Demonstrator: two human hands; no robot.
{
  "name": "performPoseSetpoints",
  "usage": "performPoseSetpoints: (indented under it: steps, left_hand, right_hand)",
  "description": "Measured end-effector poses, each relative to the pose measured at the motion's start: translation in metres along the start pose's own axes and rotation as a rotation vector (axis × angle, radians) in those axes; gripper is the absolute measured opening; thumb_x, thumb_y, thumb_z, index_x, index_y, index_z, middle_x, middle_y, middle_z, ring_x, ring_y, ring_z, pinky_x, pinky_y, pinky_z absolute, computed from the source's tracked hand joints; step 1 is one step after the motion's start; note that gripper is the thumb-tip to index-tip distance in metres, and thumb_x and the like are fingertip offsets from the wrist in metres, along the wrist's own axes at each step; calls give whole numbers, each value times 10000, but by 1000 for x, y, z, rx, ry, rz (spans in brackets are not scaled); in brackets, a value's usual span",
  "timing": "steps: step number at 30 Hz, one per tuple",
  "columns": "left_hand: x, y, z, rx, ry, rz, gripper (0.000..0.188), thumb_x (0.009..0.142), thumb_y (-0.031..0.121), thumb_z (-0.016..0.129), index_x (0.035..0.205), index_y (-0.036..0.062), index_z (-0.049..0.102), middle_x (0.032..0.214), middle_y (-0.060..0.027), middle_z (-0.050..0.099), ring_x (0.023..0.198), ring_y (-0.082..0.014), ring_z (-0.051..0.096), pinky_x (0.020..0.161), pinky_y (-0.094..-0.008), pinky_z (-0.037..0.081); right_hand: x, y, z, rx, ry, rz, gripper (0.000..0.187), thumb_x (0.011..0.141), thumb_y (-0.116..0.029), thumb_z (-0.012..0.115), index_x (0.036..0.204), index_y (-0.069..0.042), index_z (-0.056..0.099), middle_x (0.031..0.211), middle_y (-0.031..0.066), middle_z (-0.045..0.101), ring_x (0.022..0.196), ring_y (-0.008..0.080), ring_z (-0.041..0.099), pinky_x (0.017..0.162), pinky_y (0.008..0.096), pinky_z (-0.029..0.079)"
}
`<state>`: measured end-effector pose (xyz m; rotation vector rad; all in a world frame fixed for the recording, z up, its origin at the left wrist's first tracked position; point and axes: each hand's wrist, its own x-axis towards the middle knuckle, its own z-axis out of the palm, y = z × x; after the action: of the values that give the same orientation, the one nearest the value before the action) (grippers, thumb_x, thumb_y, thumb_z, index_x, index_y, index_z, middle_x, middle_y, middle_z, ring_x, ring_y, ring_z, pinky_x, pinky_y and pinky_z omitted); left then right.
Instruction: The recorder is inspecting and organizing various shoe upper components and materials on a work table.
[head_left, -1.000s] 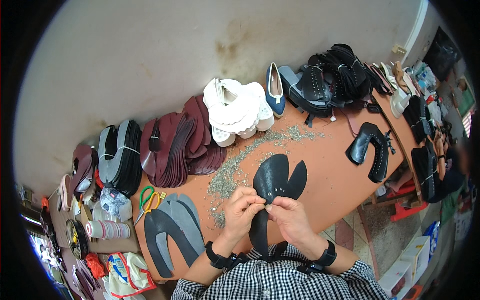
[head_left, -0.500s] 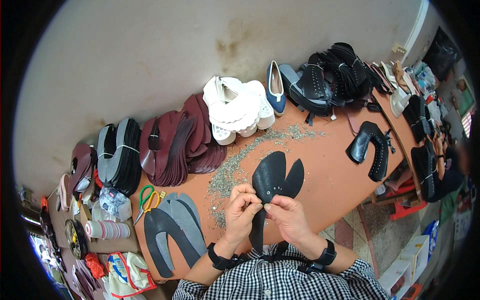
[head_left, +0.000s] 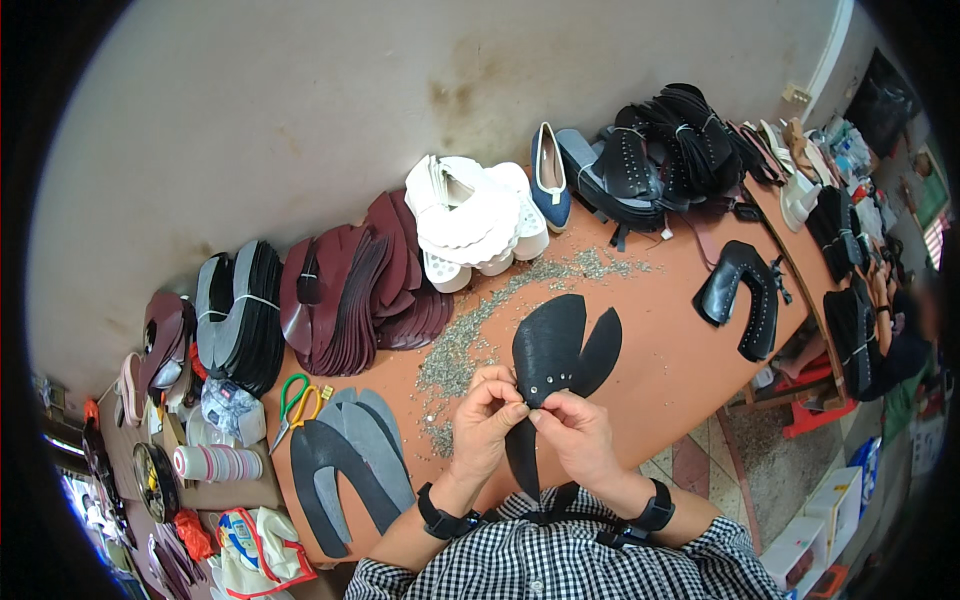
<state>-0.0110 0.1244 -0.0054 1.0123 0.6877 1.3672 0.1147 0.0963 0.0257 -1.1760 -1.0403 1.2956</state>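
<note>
From far away, I look down on two hands in front of the checked shirt (head_left: 560, 565). The left hand (head_left: 487, 415) and the right hand (head_left: 580, 430) are closed, thumbs and fingers pinching the curved black piece (head_left: 550, 335) close together, where it gets thin. It is up over the near edge of the orange table (head_left: 680, 350), wide end away from the body, thin end toward the shirt. I think they pinch near the row of shiny dots (head_left: 548, 381) to keep that spot firm. The fingertips hide what is between them, so maybe there is a tiny bit I can't see. Loose grey bits (head_left: 452, 355) lie in a trail, perhaps to be easy to reach. Scissors (head_left: 288, 427) rest by the flat grey pieces (head_left: 378, 440). A pale band (head_left: 248, 297) goes round the tall stack (head_left: 258, 345), likely to keep it tidy. The red-edged bag (head_left: 262, 555) has bright print, too small to read.
</note>
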Motion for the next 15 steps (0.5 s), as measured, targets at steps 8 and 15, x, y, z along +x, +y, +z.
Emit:
performPoseSetpoints:
  steps: [8, 15]
  left_hand:
    - [-3, -1, 1, -161, 61, -187, 321, 744, 18, 659, 1009, 18, 477, 1001, -58, 492, 955, -143, 482, 870, -275, 383]
    - [5, -6, 16, -190, 43, -261, 326, 763, -52, 590, 1046, -20, 431, 969, -86, 582, 881, -123, 566, 775, -237, 464]
  right_hand:
    - [2, 6, -6, -163, -45, -117, 110, 782, -2, 574, 885, 31, 593, 756, 32, 527, 655, 63, 488, 552, 199, 400]
    - [-2, 3, -17, -230, -5, -134, 89, 788, 24, 579, 875, 27, 599, 770, 23, 556, 677, 68, 509, 588, 196, 402]
